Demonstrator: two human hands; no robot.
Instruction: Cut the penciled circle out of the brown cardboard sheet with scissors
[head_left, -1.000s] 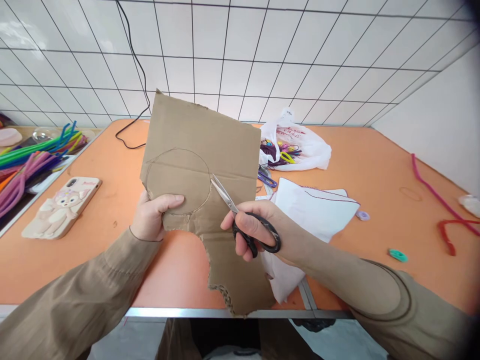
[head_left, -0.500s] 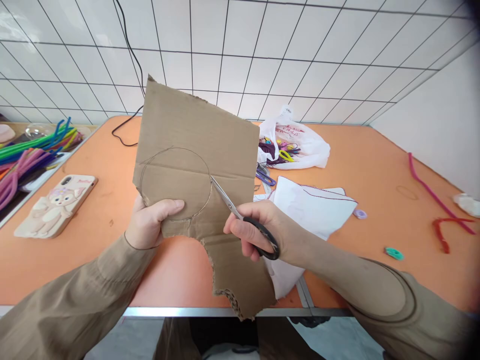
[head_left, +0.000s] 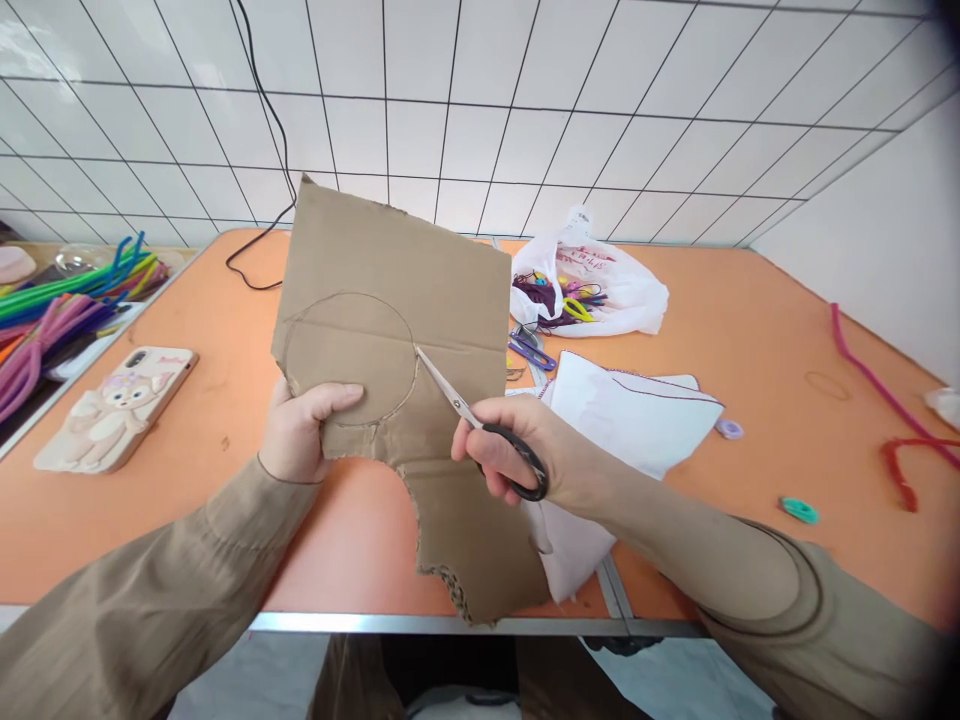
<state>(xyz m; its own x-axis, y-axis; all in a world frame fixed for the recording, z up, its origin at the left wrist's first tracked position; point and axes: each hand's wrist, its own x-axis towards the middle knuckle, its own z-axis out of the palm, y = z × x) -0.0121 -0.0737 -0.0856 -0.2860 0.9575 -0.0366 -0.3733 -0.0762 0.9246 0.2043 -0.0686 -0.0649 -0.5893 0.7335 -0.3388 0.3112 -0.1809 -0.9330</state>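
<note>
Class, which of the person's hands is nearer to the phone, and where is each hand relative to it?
Left. The left hand, gripping the cardboard, is to the right of the phone; the right hand, holding scissors, is farther right.

Cardboard sheet (head_left: 450, 290): over the table's (head_left: 172, 320) front middle, lower end overlapping the front edge as seen. Left hand (head_left: 300, 430) at its left side; right hand (head_left: 510, 450) and scissors (head_left: 457, 403) before its right half. Phone (head_left: 116, 408): near the left edge. Pipe cleaners (head_left: 52, 330): beyond that edge. Cable (head_left: 281, 140): from the wall to the far left corner area, passing behind the sheet. Plastic bag (head_left: 615, 290): near the far edge, right of the sheet. Cloth (head_left: 630, 410): before the bag, partly behind the sheet. Long stem (head_left: 877, 380): along the right edge.
</note>
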